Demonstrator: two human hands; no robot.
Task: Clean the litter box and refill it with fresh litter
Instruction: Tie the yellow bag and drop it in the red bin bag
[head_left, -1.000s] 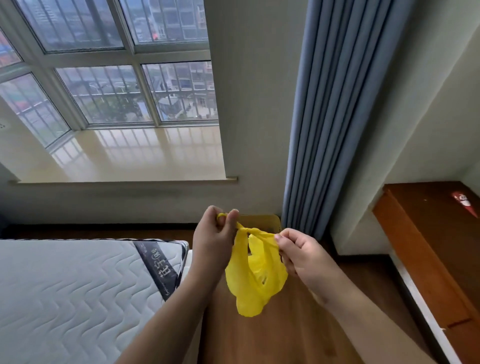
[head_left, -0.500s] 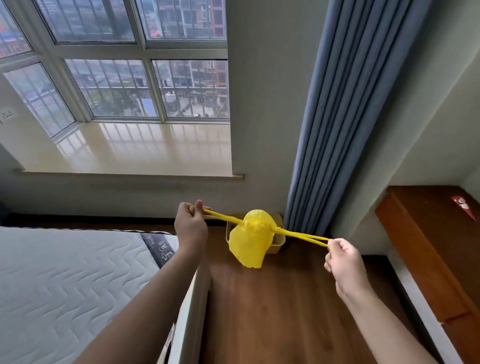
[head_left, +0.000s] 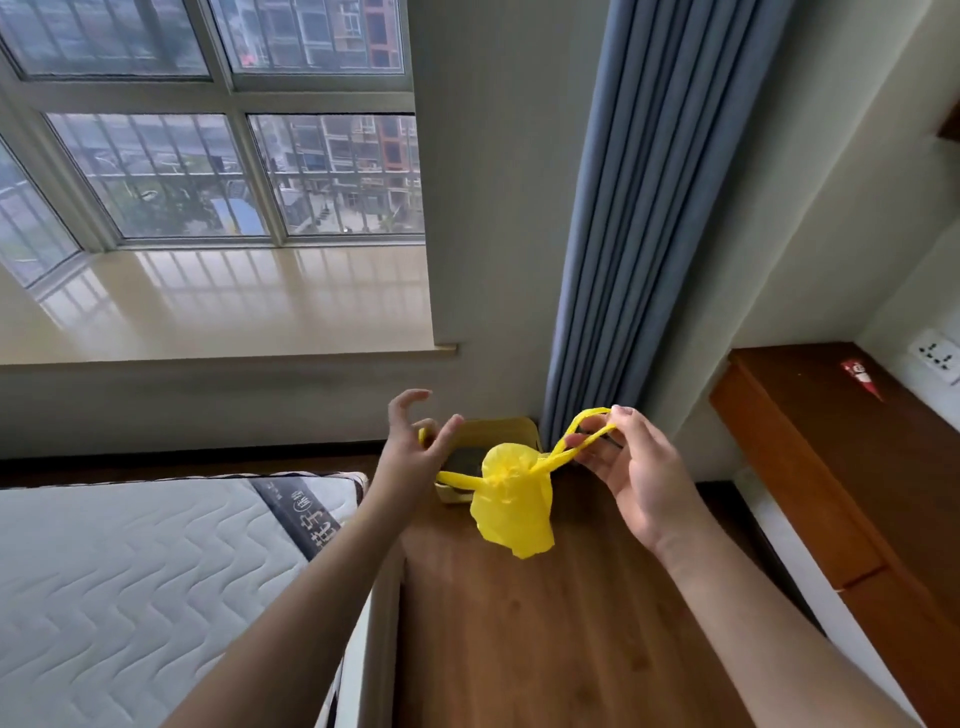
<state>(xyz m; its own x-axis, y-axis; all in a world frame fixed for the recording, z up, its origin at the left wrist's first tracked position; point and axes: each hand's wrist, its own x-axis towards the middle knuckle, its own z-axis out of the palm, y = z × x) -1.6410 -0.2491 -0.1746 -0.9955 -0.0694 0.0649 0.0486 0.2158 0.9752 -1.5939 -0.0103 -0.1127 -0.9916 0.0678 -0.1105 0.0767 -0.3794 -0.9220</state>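
Small knotted yellow plastic bag (head_left: 511, 506) hanging in the air above the brown wooden floor (head_left: 545, 623), in front of a low yellow plastic bin (head_left: 498, 431) at the foot of the grey-blue curtain (head_left: 623, 218). Right hand (head_left: 631, 470) pinching one thin yellow handle loop between thumb and fingers. Left hand (head_left: 415, 441) with fingers spread wide, other handle strap lying loose by its palm; real grip there impossible to confirm. White quilted mattress (head_left: 130, 561) edge close on the left, brown wooden cabinet (head_left: 841, 467) on the right, clear strip of floor between.
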